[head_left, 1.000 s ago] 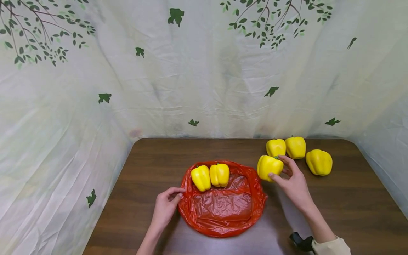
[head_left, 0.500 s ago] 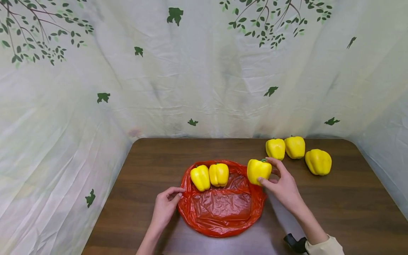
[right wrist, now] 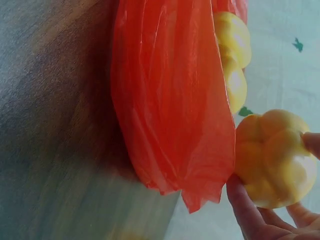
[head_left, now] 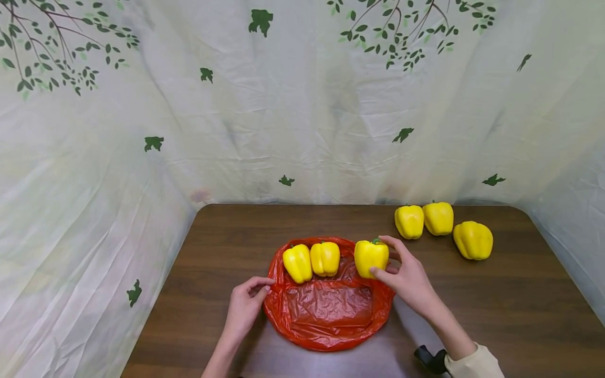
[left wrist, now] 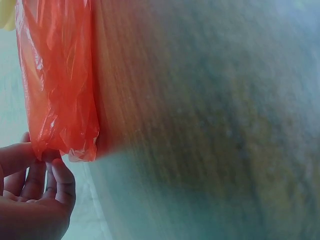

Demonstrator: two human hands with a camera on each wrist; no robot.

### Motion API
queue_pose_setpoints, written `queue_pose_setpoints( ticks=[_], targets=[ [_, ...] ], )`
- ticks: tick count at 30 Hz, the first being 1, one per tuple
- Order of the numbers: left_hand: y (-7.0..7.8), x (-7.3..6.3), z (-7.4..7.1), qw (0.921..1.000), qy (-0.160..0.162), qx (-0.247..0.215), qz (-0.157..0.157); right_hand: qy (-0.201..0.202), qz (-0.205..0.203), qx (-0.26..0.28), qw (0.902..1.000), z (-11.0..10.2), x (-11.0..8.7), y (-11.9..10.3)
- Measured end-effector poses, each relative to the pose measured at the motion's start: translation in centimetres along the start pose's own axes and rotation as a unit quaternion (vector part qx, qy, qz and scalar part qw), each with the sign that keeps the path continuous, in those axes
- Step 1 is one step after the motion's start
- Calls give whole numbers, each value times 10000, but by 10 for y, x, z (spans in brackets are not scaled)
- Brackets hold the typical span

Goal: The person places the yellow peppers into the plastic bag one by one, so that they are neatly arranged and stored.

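Observation:
A red plastic bag (head_left: 331, 315) lies on the table with its mouth spread wide. Inside, toward the back left, two yellow bell peppers (head_left: 325, 259) sit side by side. My left hand (head_left: 244, 304) pinches the bag's left rim between thumb and fingers; the left wrist view shows the red film (left wrist: 62, 90) at those fingertips. A third yellow bell pepper (head_left: 371, 259) is in my right hand (head_left: 410, 278), gripped between thumb and fingers above the bag's right back part. In the right wrist view this bell pepper (right wrist: 275, 160) appears beside the bag's edge.
Three more yellow bell peppers (head_left: 438, 218) rest at the back right of the brown wooden table (head_left: 510, 294). A pale curtain (head_left: 302, 105) with leaf prints hangs behind the table. A black object (head_left: 431, 360) sits by the right sleeve (head_left: 475, 362).
My right hand has carried its bell pepper leftward, from beside the bag's right rim to over the bag. The left hand keeps its pinch on the left rim.

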State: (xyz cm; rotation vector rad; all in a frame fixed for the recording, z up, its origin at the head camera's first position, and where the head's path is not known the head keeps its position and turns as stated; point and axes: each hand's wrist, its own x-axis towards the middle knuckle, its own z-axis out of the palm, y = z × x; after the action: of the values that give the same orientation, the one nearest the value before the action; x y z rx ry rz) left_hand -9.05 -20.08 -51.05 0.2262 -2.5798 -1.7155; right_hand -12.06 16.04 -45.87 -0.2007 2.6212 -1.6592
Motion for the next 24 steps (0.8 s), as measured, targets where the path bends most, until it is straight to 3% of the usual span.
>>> queue_pose_setpoints(
  ticks=[15, 24],
  targets=[
    [0, 0, -1, 10000, 25, 3, -21, -324, -21, -128, 9994, 22, 8, 0],
    [0, -1, -1, 10000, 47, -6, 4, -487, 17, -600, 9970, 30, 13, 1]
  ],
)
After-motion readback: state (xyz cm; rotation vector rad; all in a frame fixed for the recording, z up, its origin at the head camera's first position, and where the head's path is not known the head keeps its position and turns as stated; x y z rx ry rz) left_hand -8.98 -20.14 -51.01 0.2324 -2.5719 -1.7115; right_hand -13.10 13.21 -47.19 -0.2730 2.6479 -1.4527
